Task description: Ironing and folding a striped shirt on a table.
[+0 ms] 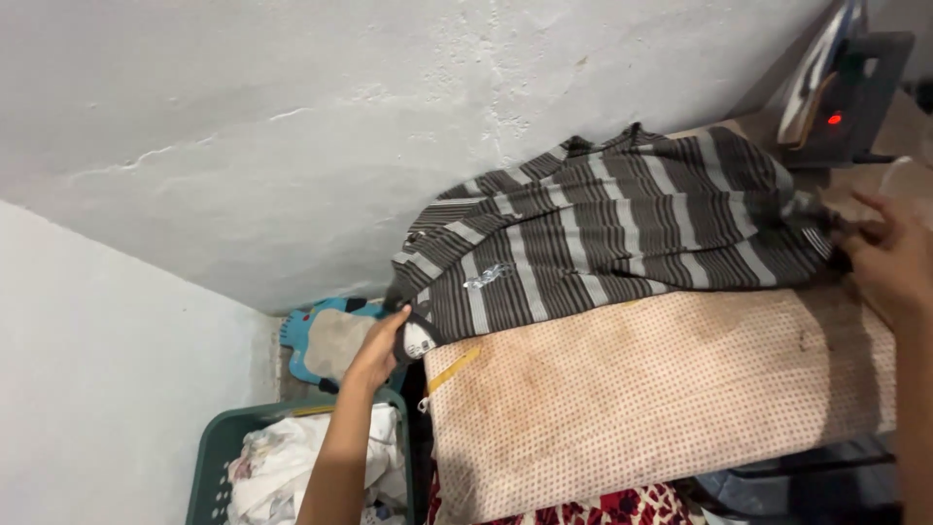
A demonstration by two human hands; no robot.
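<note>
**Striped shirt stretched between two hands on the ironing surface**

Shirt (612,233) first: a dark grey garment with pale stripes lies crumpled along the far edge of a padded ironing surface (661,389), up against the whitewashed wall (340,126). The pad's cover is cream with small red dots and carries brownish stains across its middle.

The left hand (381,345) reaches up from below and pinches the near end of the shirt at the pad's left corner, thumb and fingers pressed together on the fabric, where a small pale label shows. The right hand (889,258) is at the opposite end, at the right edge of the view, fingers curled into the dark cloth; it is blurred, so I cannot tell just how tight that hold is. Between the two hands the shirt runs the length of the pad, bunched and wrinkled rather than flat.

An iron (841,83) stands upright at the far right corner just past the shirt, a small red light glowing on it.

Down on the left, beside the pad, sits a green laundry basket (219,437) with pale crumpled clothes (282,467) in it. Behind the basket, against the wall, lies a blue and beige flat thing (326,340) that I cannot identify. Red patterned cloth (622,507) shows beneath the front edge of the pad.
</note>
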